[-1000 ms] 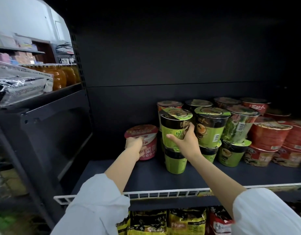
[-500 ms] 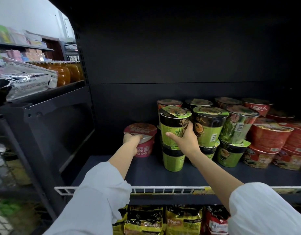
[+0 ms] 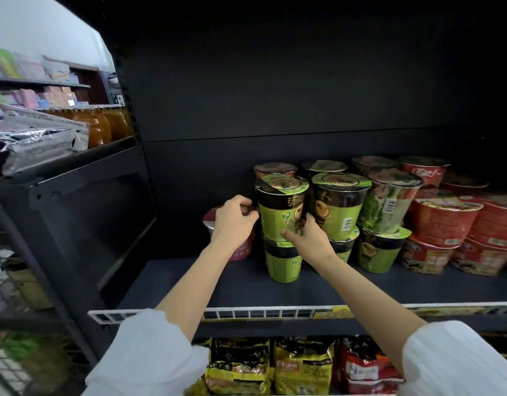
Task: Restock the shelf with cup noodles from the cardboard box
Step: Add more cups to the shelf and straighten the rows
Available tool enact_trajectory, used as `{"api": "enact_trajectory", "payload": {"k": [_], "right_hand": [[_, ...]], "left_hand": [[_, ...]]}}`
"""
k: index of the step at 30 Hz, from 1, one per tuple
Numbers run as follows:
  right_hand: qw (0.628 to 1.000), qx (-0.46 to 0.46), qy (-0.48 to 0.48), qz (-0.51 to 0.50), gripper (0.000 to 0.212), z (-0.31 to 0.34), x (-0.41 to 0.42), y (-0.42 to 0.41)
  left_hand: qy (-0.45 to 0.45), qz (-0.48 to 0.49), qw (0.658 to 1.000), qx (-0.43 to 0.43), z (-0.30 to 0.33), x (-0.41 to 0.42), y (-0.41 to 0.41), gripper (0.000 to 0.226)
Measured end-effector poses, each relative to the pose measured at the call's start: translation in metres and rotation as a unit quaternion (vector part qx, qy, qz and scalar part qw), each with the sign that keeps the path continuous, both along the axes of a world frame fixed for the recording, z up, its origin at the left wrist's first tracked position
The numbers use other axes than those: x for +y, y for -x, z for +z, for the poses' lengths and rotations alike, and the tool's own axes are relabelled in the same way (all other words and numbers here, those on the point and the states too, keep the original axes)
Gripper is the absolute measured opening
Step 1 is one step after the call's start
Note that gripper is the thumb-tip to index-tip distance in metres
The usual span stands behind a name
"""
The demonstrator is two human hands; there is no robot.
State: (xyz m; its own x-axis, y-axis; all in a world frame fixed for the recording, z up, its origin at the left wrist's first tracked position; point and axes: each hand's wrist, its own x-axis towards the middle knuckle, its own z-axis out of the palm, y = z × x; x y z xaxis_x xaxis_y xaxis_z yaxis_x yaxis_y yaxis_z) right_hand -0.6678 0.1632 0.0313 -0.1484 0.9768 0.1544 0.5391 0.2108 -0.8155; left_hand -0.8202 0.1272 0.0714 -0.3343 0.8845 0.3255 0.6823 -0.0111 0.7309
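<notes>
on shelf (image 3: pixel 218 284), left grip (image 3: pixel 232 224) curled over red cup (image 3: pixel 240 248), seating it beside green stack; right grip (image 3: pixel 306 238) clamped on upper green cup (image 3: pixel 280 207), likely steadying stack. cardboard box unseen.

The shelf (image 3: pixel 246 284) is dark matt metal, its back panel (image 3: pixel 275 81) equally dull. Along the near edge runs a white-coated wire rail (image 3: pixel 246 313). The green cups (image 3: pixel 280 212) and the red bowls (image 3: pixel 443 224) on the right wear glossy plastic wrap. Below, the noodle packets (image 3: pixel 302 367) shine like film. Far left, crinkled bags (image 3: pixel 38 147) look foil-like, though blurred. The sleeves (image 3: pixel 149 355) are white cloth.
</notes>
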Motion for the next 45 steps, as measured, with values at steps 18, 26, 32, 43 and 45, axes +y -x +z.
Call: {"api": "enact_trajectory", "payload": {"k": [18, 26, 32, 43, 45], "right_hand": [[0.980, 0.015, -0.157, 0.123, 0.017, 0.012, -0.084, -0.297], [0.993, -0.074, -0.089, 0.030, 0.015, -0.036, -0.146, -0.477], [0.987, -0.159, -0.027, -0.027, 0.015, -0.049, -0.178, -0.617], [0.972, -0.198, 0.115, -0.045, 0.023, -0.113, -0.104, -0.852], [0.960, -0.224, 0.167, -0.021, 0.027, -0.135, -0.081, -0.889]], "left_hand": [[-0.072, -0.037, 0.995, -0.050, -0.046, -0.112, -0.310, 0.012], [-0.002, -0.122, 0.992, -0.021, -0.097, -0.154, -0.479, 0.009], [0.050, -0.219, 0.974, -0.022, -0.107, -0.168, -0.617, 0.011], [0.239, -0.258, 0.936, 0.030, -0.148, -0.062, -0.858, 0.018], [0.302, -0.248, 0.920, 0.029, -0.169, -0.039, -0.893, 0.015]]}}
